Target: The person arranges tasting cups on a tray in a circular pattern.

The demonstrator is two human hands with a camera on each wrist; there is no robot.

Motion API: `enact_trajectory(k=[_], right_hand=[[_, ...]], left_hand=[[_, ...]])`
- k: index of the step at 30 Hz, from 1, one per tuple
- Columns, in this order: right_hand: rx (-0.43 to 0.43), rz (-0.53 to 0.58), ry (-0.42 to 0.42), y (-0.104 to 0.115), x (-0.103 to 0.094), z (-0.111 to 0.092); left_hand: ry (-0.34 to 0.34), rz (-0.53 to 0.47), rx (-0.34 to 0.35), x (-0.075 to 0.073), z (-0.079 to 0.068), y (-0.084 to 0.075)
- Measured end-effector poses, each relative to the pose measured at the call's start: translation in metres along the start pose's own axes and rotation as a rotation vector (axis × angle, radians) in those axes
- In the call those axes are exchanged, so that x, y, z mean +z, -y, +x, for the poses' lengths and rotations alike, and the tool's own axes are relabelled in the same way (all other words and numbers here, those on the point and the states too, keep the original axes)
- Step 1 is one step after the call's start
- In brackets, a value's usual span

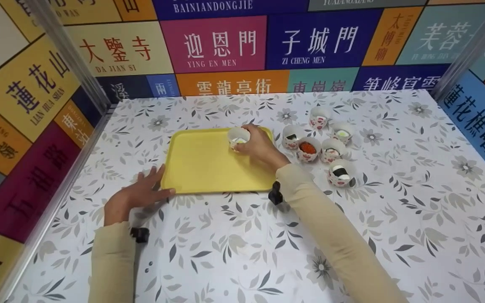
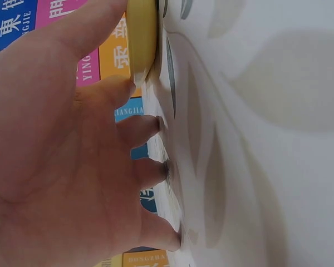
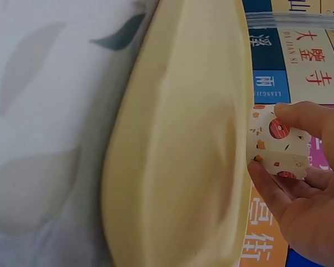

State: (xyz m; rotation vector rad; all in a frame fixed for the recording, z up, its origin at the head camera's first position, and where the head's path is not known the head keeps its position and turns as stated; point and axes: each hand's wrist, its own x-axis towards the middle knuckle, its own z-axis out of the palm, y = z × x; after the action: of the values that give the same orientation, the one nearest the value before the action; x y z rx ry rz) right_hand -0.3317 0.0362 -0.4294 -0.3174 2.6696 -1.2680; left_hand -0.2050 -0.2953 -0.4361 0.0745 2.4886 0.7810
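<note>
A yellow tray lies in the middle of the table. At its front left corner rests my left hand; in the left wrist view this hand has its fingers spread, the thumb and index finger against the tray's edge and the other fingertips on the tablecloth. My right hand grips a small printed paper cup over the back right of the tray, with something white and yellow inside it. The right wrist view shows thumb and fingers pinching the cup's patterned wall.
Right of the tray stand several similar paper cups, among them one with orange-red filling, one with a black-banded white piece and one at the back. A floral tablecloth covers the table. Panels with lettering wall it in.
</note>
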Motion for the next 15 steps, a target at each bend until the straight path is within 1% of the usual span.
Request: enact_trajectory(k=[6,10,13,15], right_hand=[[-0.038,-0.015,0.016,0.002,0.004,0.007],[-0.027,-0.030,0.013,0.007,0.008,0.009],[-0.013,-0.008,-0.007,0.012,0.009,0.010],[-0.023,0.017,-0.015,0.015,0.010,0.012]], left_hand=[[0.005,-0.008,-0.026,0.000,0.000,0.001],[-0.001,-0.014,-0.030,0.000,0.001,0.001],[-0.001,-0.016,-0.029,0.000,0.001,0.000],[0.001,-0.014,-0.031,-0.001,0.000,0.000]])
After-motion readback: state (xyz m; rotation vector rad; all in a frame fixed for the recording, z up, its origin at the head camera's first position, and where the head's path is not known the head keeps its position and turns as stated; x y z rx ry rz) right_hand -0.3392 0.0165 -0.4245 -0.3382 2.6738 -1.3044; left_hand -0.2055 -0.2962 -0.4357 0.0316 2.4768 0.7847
